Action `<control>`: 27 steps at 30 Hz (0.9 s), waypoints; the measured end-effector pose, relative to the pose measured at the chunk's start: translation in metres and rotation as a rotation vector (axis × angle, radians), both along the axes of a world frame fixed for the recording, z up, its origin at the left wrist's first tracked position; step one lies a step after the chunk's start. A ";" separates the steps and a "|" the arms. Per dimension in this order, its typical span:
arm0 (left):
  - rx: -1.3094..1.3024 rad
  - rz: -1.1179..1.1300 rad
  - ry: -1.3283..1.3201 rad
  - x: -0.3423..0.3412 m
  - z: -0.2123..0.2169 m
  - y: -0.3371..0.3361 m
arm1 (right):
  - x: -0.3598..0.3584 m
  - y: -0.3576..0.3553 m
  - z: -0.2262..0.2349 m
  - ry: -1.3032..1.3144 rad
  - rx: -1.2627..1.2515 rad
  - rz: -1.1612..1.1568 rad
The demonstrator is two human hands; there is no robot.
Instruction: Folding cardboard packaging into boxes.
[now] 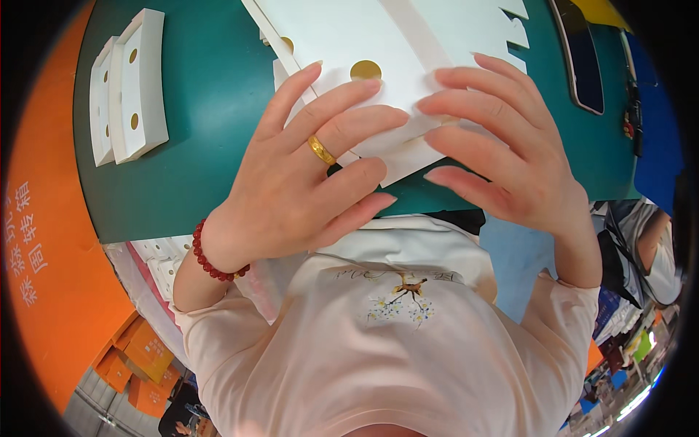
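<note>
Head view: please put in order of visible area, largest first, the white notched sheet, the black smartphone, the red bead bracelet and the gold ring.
1. White notched sheet
2. Black smartphone
3. Red bead bracelet
4. Gold ring

L hand (302,160) back up, fingers splayed, R hand (510,149) opp. w/ fingers slightly bent

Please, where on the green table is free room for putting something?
Widest: green table between the folded white pieces and left hand. Narrower: between right hand and smartphone. Crowded: the middle, where both hands are over white cardboard.
</note>
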State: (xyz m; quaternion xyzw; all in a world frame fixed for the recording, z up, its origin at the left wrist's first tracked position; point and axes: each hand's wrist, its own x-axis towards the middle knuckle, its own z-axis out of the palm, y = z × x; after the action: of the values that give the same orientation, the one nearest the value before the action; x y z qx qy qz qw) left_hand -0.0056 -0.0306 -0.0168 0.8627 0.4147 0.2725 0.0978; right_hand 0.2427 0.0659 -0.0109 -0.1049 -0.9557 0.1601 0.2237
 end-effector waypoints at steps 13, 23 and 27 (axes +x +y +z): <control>0.211 0.145 -0.037 0.018 -0.019 -0.005 | -0.004 0.011 -0.003 0.054 0.044 0.026; 0.195 0.189 0.146 0.025 -0.016 -0.007 | 0.003 0.020 0.010 -0.069 0.120 0.089; 0.185 0.231 0.176 0.031 -0.015 -0.005 | 0.007 0.020 0.013 -0.118 0.145 0.076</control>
State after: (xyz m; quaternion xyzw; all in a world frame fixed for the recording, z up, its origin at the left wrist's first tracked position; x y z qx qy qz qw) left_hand 0.0249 -0.0361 -0.0320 0.8351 0.4912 0.2424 -0.0509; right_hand 0.2495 0.0859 0.0019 -0.0616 -0.9795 0.0926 0.1677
